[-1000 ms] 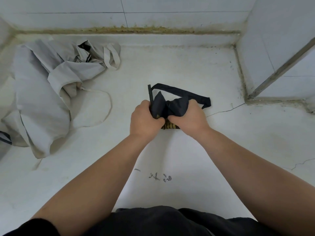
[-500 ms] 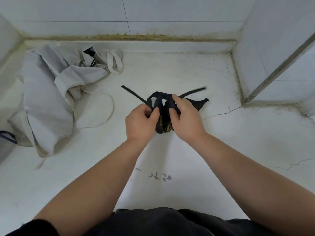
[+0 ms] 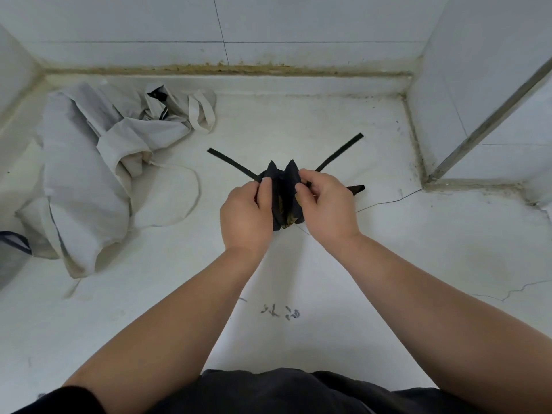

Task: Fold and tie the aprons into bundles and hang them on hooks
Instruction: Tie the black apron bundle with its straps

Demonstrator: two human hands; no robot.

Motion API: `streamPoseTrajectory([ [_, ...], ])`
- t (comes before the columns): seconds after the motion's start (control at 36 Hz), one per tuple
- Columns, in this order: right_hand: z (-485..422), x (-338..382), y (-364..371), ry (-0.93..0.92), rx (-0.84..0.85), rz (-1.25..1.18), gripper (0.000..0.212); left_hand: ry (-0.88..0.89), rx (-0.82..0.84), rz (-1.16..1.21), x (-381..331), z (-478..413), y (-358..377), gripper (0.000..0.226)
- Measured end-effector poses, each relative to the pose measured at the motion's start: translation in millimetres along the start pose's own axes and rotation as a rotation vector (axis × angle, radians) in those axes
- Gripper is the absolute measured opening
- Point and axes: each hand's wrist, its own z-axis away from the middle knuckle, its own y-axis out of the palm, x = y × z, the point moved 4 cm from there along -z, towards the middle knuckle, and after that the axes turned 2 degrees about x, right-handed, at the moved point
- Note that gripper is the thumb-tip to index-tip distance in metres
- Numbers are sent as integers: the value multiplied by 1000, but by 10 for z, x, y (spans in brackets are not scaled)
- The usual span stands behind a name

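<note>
- The fingers (image 3: 265, 189) of the left hand (image 3: 245, 216) are curled, pinching the left strap (image 3: 233, 164) where it meets the bundle.
- The right hand (image 3: 328, 210) curls its fingers too, seemingly pinching the right strap (image 3: 340, 152) at its base.
- Between the two hands is the black apron (image 3: 283, 192), folded into a tight upright bundle over the white bench (image 3: 418, 264).
- Both straps run out straight, away from the person, forming a V.
- A dark strap end (image 3: 357, 189) pokes out beyond the right hand.
- A crumpled heap of grey aprons (image 3: 83, 180) lies on the bench at far left, well apart from the bundle.
- Dark scribbles (image 3: 280, 312) mark the bench nearer the person.
</note>
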Motion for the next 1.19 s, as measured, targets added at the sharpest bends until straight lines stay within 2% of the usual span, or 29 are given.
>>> streamPoseTrajectory([
  [0.11,2,7,20,-108,49,140,31,121,-95,-21,53,14,-37,41],
  [0.22,27,26,39,-111,53,67,33,221,-156,36,52,39,-55,26],
  [0.33,16,67,27,-87,11,-62,26,380,-102,93,18,70,-11,27],
  [0.39,0,70,11,-72,3,-96,21,404,-42,140,0,61,2,27],
  [0.53,-66,3,10,2,38,-98,5,336,68,210,-25,2,1,24],
  [0.61,-48,-25,68,64,101,-196,16,300,95,208,0,-3,1,21],
  [0.67,-26,-22,77,37,115,-175,18,263,122,234,20,6,-7,20],
  [0.75,-13,-39,80,18,132,-152,22,182,160,318,37,19,-24,33],
  [0.83,-6,-55,84,36,161,-149,25,60,229,402,64,19,-22,31],
  [1.08,-1,-31,86,53,286,-182,17,-12,528,555,-11,-67,-107,23],
  [1.19,-14,-30,78,73,335,-167,15,-63,538,531,8,-96,-93,18],
])
